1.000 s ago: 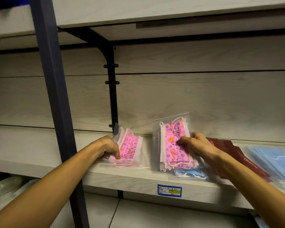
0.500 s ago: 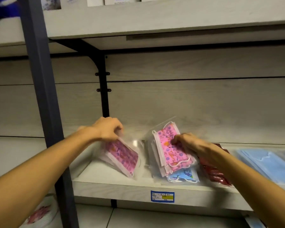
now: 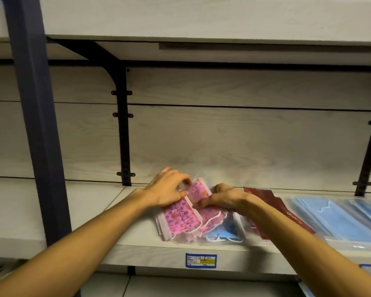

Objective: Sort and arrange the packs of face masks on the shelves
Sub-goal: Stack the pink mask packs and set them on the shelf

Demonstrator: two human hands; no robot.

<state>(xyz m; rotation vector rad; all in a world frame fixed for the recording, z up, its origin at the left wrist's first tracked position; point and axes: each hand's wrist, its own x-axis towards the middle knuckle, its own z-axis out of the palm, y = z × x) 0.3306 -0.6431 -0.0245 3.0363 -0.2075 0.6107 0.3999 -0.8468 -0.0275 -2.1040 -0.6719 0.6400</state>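
Note:
A pile of clear packs with pink patterned masks [image 3: 180, 217] lies on the pale wooden shelf [image 3: 94, 202]. My left hand [image 3: 167, 188] grips the top edge of the left pink pack, which lies against the pile. My right hand [image 3: 225, 197] pinches the pink pack beside it, fingers curled over its upper edge. Under the pink packs sits a pack with blue patterned masks [image 3: 225, 232]. Dark red packs [image 3: 287, 213] lie just right of my right wrist, partly hidden by my forearm.
Plain light blue mask packs [image 3: 338, 219] fill the shelf's right end. A dark blue post [image 3: 36, 125] stands in front at the left. Black brackets [image 3: 124, 129] run up the back wall. Another shelf [image 3: 201, 20] hangs overhead. A price label [image 3: 200, 260] marks the front edge.
My left hand has carried its pink pack from the left of the shelf rightward onto the pink pile. My right hand stayed on the pile. The camera has tilted and moved nearer.

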